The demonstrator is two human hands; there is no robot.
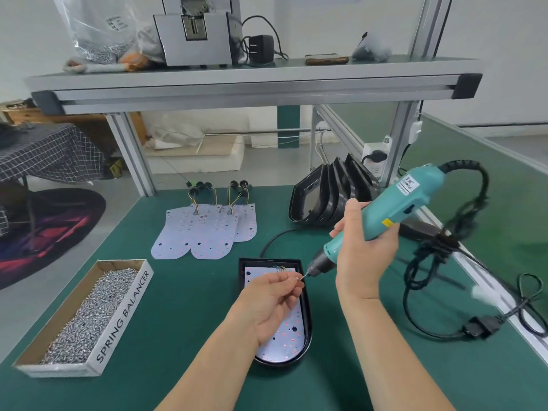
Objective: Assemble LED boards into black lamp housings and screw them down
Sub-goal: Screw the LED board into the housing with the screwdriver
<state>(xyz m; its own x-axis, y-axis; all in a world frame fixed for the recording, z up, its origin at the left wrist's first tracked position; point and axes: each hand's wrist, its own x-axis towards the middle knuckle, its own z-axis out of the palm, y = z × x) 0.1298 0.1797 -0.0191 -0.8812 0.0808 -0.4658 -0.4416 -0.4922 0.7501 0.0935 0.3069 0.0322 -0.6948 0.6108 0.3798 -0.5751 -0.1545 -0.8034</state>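
Note:
A black lamp housing (308,327) lies on the green mat in front of me with a white LED board (289,336) seated inside it. My left hand (271,301) hovers over the board, pinching a small screw (297,278) between thumb and fingers. My right hand (363,253) grips a teal electric screwdriver (394,209), tilted down to the left, its bit tip touching the screw. Loose LED boards (204,232) with wired connectors lie fanned behind the housing. Several empty black housings (329,197) stand stacked at the back right.
A cardboard tray (124,318) marked SPRING BALANCER, full of silver screws, sits at the left. The screwdriver's black cable (439,253) loops over the mat to the right, by the bench's aluminium edge. An aluminium shelf (252,81) carrying a grey box spans overhead.

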